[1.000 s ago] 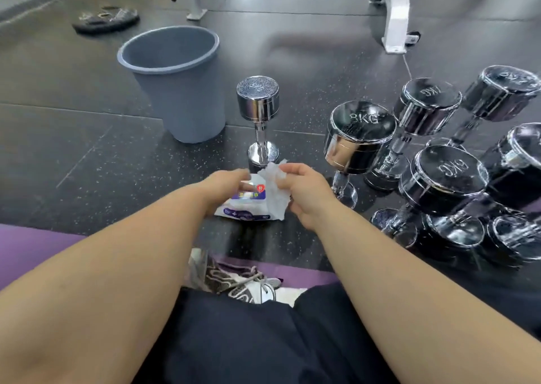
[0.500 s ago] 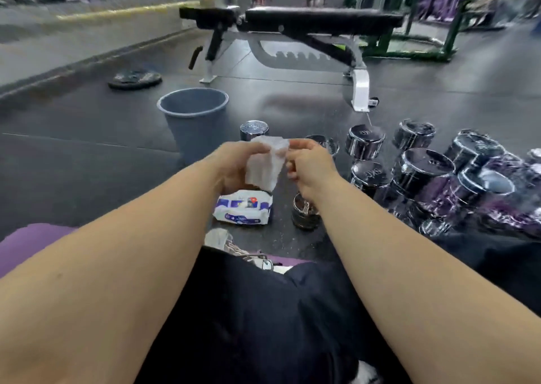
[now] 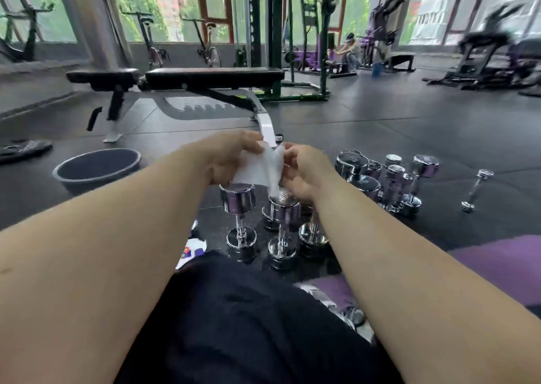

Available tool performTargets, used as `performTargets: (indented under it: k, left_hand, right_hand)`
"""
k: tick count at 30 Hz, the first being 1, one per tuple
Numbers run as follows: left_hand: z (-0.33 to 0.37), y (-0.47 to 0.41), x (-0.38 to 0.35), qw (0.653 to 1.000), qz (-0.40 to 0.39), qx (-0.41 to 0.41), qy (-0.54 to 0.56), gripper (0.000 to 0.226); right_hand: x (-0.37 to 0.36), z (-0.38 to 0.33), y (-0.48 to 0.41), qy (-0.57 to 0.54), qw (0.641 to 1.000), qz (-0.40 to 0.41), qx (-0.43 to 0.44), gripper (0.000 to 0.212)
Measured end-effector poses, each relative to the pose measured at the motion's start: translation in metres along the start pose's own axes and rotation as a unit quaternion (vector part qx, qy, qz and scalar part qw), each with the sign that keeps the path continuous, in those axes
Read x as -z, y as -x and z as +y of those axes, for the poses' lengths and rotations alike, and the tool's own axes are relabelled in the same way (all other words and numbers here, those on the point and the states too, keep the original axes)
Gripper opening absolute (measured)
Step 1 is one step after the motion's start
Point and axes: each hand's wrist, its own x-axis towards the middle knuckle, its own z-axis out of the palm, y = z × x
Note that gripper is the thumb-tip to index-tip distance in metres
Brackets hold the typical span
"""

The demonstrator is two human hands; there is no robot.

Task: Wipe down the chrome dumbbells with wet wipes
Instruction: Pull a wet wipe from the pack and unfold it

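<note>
— What have the hands got?

— Both pinch one thin white crumpled wet wipe (image 3: 259, 167). The left hand (image 3: 231, 156) grips its upper left edge and the right hand (image 3: 304, 169) its right edge. They are close together, with the soft sheet stretched between them.

— And the weights?

— Just below the hands, two mirror-bright chrome dumbbells with drum-shaped heads (image 3: 237, 200) stand upright on the black speckled rubber floor (image 3: 409, 137). The wipe's lower corner hangs over the flat top of the dumbbell under the right hand; whether it touches, I can't quite tell. A tight cluster of bigger chrome dumbbells (image 3: 380, 178) stands right of the right hand, and a slim small chrome dumbbell (image 3: 484, 174) stands further right, apart.

— What else is there?

— A round grey plastic bucket (image 3: 93, 183) sits left of the left hand, and a black padded weight bench (image 3: 213, 76) stands beyond both.

— What has changed from half a second ago?

— The view has tipped upward. The glossy white-and-blue wipes packet (image 3: 191, 250), then fully visible under the hands, is half hidden by the dark-clothed leg. The wipe is spread wider.
</note>
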Motion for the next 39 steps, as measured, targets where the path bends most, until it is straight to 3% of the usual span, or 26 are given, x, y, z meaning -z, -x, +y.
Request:
performTargets:
  k: [2, 6, 10, 17, 21, 25, 29, 31, 34, 39]
  left_hand:
    - [-0.003, -0.009, -0.012, 1.0, 0.0, -0.009, 0.012, 0.037]
    - [-0.01, -0.021, -0.034, 0.999, -0.02, 0.002, 0.031, 0.035]
    - [-0.003, -0.039, -0.06, 0.992, -0.11, 0.055, 0.038, 0.013]
    - [0.004, -0.08, -0.128, 0.971, -0.178, 0.139, -0.08, 0.014]
    - [0.012, -0.099, -0.168, 0.97, -0.179, 0.143, -0.075, 0.018]
    - [0.013, -0.126, -0.224, 0.98, -0.171, 0.095, -0.043, 0.023]
    - [0.001, -0.152, -0.275, 0.962, -0.244, 0.103, -0.058, 0.033]
    - [-0.001, -0.168, -0.3, 0.945, -0.283, 0.119, -0.115, 0.031]
    - [0.004, -0.185, -0.339, 0.936, -0.272, 0.14, -0.172, 0.025]
    - [0.014, -0.2, -0.4, 0.933, -0.306, 0.101, -0.162, 0.013]
  right_hand:
    - [0.015, 0.001, -0.002, 0.015, 0.999, -0.031, -0.035, 0.015]
    - [0.052, 0.0, -0.003, 0.029, 0.992, -0.093, -0.074, 0.012]
    - [0.084, -0.014, -0.005, 0.023, 0.999, -0.034, 0.003, 0.023]
    - [0.141, -0.052, -0.006, 0.128, 0.988, 0.041, 0.082, 0.031]
    - [0.179, -0.072, -0.002, 0.226, 0.968, 0.077, 0.073, 0.024]
    - [0.233, -0.088, 0.001, 0.298, 0.942, 0.146, 0.05, 0.019]
    - [0.286, -0.102, 0.008, 0.339, 0.924, 0.174, 0.029, 0.013]
    - [0.315, -0.111, 0.009, 0.334, 0.922, 0.195, 0.021, 0.018]
    - [0.356, -0.131, 0.011, 0.323, 0.918, 0.232, 0.01, 0.024]
    - [0.408, -0.165, 0.022, 0.246, 0.936, 0.25, 0.019, 0.015]
